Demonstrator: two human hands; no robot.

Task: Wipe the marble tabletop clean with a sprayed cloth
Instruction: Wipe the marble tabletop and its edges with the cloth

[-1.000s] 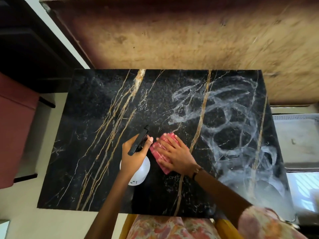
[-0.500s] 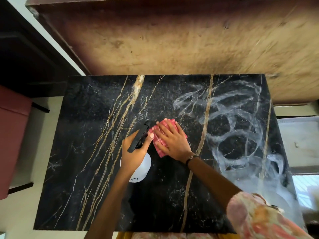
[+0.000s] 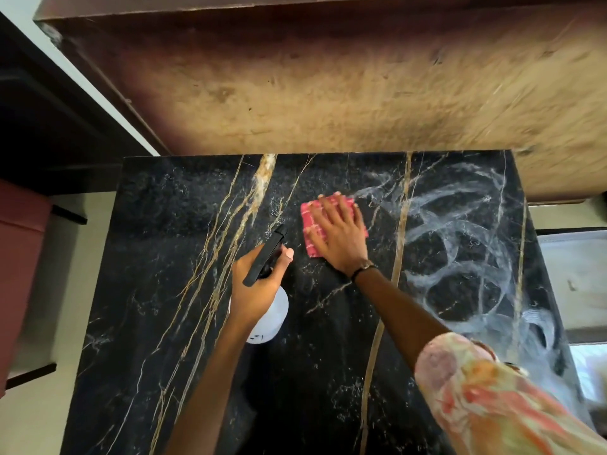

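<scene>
black marble tabletop (image 3: 170,290): my right hand (image 3: 338,234) presses flat on the pink cloth (image 3: 310,221); beside it, left hand (image 3: 256,284) grips the spray bottle (image 3: 271,318).

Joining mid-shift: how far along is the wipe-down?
Left and middle of the black gold-veined marble tabletop look clear. Right hand presses the pink checked cloth flat mid-table; left hand grips the white spray bottle. Left: white swirled smears across the right side.

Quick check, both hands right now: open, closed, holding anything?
Left hand: closed around the spray bottle, finger on its black trigger head.
Right hand: open, fingers spread flat, pressing the pink cloth onto the marble tabletop.
</scene>
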